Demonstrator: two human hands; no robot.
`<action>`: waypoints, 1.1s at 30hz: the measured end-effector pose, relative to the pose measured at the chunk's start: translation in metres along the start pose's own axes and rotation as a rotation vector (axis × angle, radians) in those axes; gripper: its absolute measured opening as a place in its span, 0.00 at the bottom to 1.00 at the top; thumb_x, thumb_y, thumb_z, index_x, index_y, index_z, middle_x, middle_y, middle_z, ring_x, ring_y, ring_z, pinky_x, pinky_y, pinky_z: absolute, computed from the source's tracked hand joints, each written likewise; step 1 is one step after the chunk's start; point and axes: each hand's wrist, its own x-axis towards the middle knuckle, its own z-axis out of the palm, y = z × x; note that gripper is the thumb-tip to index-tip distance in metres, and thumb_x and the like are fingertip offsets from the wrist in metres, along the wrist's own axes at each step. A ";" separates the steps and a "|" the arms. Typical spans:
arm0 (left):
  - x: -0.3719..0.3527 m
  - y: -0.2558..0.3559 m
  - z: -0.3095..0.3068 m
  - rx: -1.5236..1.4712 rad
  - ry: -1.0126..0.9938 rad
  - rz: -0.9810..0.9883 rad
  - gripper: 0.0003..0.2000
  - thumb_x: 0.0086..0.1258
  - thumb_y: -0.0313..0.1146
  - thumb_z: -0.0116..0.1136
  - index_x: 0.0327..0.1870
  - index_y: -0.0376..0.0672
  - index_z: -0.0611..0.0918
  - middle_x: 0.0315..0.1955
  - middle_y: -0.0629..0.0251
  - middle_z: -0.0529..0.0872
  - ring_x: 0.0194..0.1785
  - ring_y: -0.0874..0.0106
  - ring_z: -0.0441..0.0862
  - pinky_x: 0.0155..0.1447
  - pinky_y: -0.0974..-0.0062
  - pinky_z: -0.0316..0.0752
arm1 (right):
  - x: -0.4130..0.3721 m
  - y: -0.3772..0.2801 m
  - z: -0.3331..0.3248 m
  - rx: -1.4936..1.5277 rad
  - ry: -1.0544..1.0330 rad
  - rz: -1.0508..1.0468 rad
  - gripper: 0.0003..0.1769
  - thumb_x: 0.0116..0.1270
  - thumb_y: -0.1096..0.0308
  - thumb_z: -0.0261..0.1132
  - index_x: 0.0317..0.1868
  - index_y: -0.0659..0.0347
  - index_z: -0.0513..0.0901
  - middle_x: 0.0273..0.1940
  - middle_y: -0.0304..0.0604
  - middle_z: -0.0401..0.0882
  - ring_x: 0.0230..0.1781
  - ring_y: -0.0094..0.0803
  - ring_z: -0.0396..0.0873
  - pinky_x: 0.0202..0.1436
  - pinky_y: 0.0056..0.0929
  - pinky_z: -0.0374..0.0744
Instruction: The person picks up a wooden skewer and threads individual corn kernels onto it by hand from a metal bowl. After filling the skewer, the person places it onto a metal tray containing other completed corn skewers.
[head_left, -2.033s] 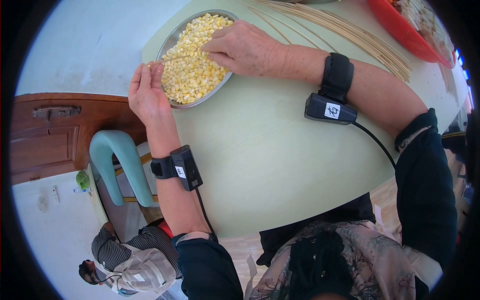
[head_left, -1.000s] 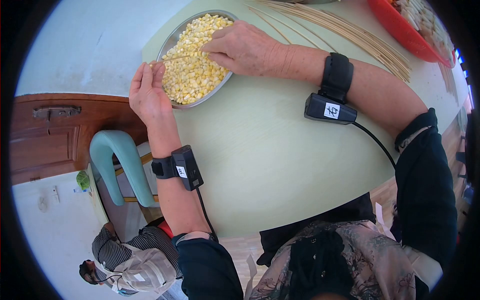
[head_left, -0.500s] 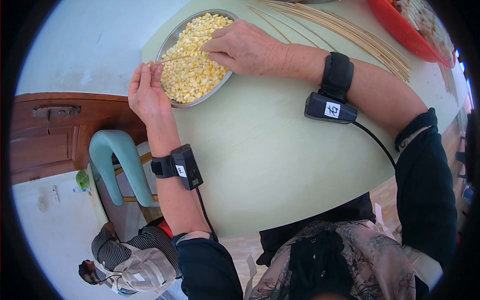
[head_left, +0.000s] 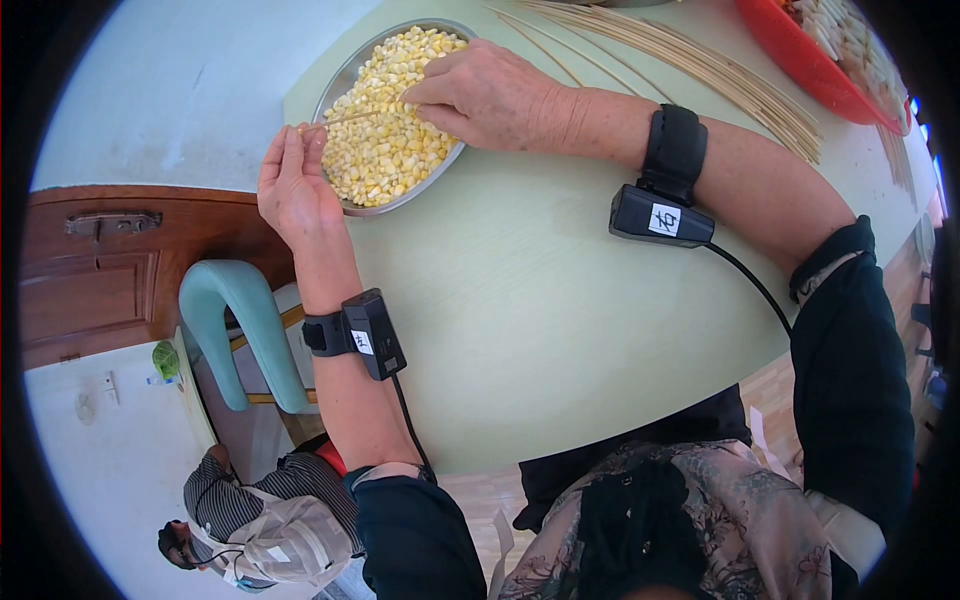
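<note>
A round metal bowl (head_left: 392, 208) full of pale yellow corn kernels (head_left: 385, 150) sits at the table's far left. At its left rim my left hand (head_left: 301, 190) pinches one end of a thin wooden stick (head_left: 352, 118), which lies over the kernels. My right hand (head_left: 490, 98) reaches over the bowl's right side, thumb and fingers pressed together near the stick's other end. Whatever is between those right fingertips is too small to make out. Both wrists wear black straps with small devices.
Loose bamboo sticks (head_left: 690, 60) lie at the table's far side. A red basket (head_left: 820, 80) with pale food pieces stands at the back right. Beyond the pale green table (head_left: 560, 300), a teal-backed chair (head_left: 240, 330) and a seated person (head_left: 270, 520) are at the left.
</note>
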 end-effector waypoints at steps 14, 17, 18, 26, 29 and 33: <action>0.002 -0.001 -0.002 -0.039 0.000 0.005 0.08 0.64 0.19 0.55 0.43 0.28 0.74 0.38 0.53 0.79 0.42 0.66 0.80 0.49 0.74 0.80 | 0.003 -0.002 -0.004 -0.030 -0.056 0.015 0.14 0.66 0.64 0.54 0.42 0.59 0.84 0.32 0.46 0.83 0.33 0.36 0.82 0.44 0.35 0.79; 0.003 0.000 -0.002 -0.044 0.012 0.007 0.09 0.64 0.18 0.55 0.43 0.28 0.73 0.39 0.52 0.79 0.42 0.66 0.80 0.49 0.74 0.80 | 0.004 -0.003 -0.005 -0.043 -0.060 0.017 0.14 0.66 0.63 0.54 0.44 0.58 0.84 0.32 0.45 0.83 0.33 0.35 0.82 0.43 0.34 0.79; 0.002 0.001 0.000 -0.041 0.027 0.006 0.09 0.64 0.18 0.55 0.44 0.28 0.73 0.40 0.52 0.79 0.42 0.66 0.80 0.49 0.74 0.80 | 0.004 -0.003 -0.004 -0.043 -0.060 0.017 0.14 0.66 0.63 0.54 0.44 0.58 0.84 0.32 0.45 0.83 0.33 0.35 0.82 0.43 0.34 0.79; 0.002 -0.001 -0.002 -0.064 0.024 0.008 0.10 0.64 0.17 0.54 0.44 0.28 0.72 0.42 0.49 0.78 0.44 0.65 0.79 0.50 0.74 0.80 | 0.002 -0.002 -0.003 -0.066 -0.071 0.023 0.15 0.67 0.63 0.54 0.44 0.59 0.84 0.32 0.45 0.83 0.32 0.34 0.82 0.43 0.33 0.79; 0.006 -0.002 -0.004 -0.078 0.026 -0.001 0.08 0.63 0.17 0.54 0.43 0.29 0.73 0.42 0.49 0.78 0.44 0.65 0.79 0.50 0.73 0.81 | 0.003 0.000 -0.001 -0.060 -0.033 -0.002 0.14 0.66 0.63 0.54 0.43 0.60 0.84 0.31 0.46 0.83 0.32 0.35 0.82 0.42 0.34 0.79; 0.005 0.000 -0.002 -0.072 0.030 -0.015 0.10 0.64 0.15 0.52 0.46 0.26 0.71 0.44 0.47 0.76 0.46 0.64 0.78 0.53 0.73 0.79 | 0.003 0.000 0.000 -0.036 -0.028 0.006 0.14 0.65 0.63 0.54 0.41 0.60 0.84 0.30 0.46 0.83 0.31 0.36 0.81 0.41 0.35 0.79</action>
